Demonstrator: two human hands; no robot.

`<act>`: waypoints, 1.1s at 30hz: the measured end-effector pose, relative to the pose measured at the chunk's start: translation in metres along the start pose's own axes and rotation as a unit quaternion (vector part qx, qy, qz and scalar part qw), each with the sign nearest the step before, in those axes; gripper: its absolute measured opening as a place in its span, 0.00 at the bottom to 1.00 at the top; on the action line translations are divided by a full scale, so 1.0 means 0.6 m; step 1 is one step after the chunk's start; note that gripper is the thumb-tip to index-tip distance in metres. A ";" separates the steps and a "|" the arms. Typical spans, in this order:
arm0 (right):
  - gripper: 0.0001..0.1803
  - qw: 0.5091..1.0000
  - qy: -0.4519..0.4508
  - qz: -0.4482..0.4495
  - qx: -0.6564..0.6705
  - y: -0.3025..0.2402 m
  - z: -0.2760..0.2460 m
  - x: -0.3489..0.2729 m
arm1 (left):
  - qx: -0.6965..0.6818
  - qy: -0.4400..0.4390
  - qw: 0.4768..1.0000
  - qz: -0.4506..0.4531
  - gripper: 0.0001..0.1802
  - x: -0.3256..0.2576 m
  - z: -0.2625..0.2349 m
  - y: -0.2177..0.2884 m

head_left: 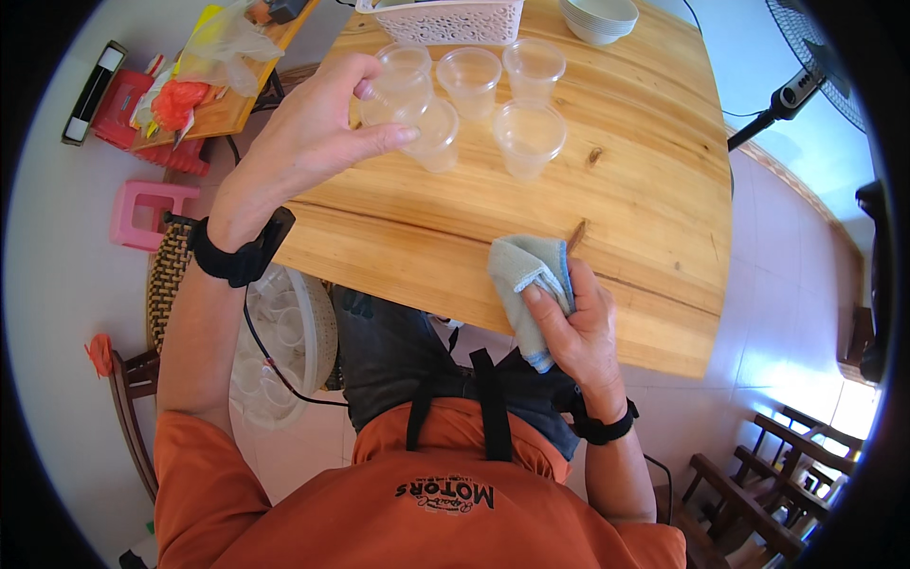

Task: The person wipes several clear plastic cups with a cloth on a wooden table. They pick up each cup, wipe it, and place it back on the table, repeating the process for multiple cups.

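Several clear plastic cups [469, 83] stand at the far left and middle of the wooden table [626, 199]. My left hand [318, 133] reaches in from the left, its fingers and thumb closed around the sides of one clear plastic cup [391, 97]. That cup overlaps its neighbours in view, so I cannot tell if it touches the table. Right beside the thumb is another cup [436, 137]. Nearer the table's front edge, my right hand [588, 332] grips a folded light blue-grey cloth [529, 284], with the thumb pressed on top.
A white woven basket [445, 24] and a stack of white bowls [600, 19] occupy the far side. Below the table's left edge stands a bin of clear cups [318, 322]. A pink stool [152, 213] is at left, a fan [806, 85] at right, wooden chairs [768, 484] lower right.
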State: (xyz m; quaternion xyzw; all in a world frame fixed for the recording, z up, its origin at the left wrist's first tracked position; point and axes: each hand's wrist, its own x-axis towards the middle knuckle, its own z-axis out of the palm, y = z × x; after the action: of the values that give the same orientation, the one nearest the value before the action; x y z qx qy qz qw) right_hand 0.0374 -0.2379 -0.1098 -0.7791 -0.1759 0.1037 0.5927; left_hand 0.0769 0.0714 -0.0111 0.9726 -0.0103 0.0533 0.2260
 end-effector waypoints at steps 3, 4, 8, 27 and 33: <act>0.16 1.000 0.000 -0.007 0.005 0.003 0.002 0.000 | 0.012 -0.007 1.000 0.021 0.39 0.002 0.008 0.003; 0.16 1.000 0.000 -0.012 -0.001 0.004 0.002 0.000 | 0.015 -0.009 1.000 0.024 0.39 0.001 0.010 0.005; 0.16 1.000 -0.001 -0.019 -0.006 0.006 0.002 0.001 | 0.014 -0.006 1.000 0.024 0.39 -0.005 0.017 0.012; 0.17 1.000 0.002 -0.009 -0.003 0.000 0.001 -0.001 | 0.051 0.014 0.998 0.014 0.34 -0.026 0.049 -0.004; 0.15 1.000 0.007 0.019 0.017 -0.004 0.004 -0.005 | 0.020 0.113 0.993 0.009 0.25 -0.056 0.021 -0.022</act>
State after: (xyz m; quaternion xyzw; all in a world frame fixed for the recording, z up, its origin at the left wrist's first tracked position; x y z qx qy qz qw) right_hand 0.0336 -0.2364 -0.1084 -0.7728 -0.1549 0.1122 0.6051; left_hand 0.0453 0.0775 -0.0317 0.9645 0.0077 0.1655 0.2054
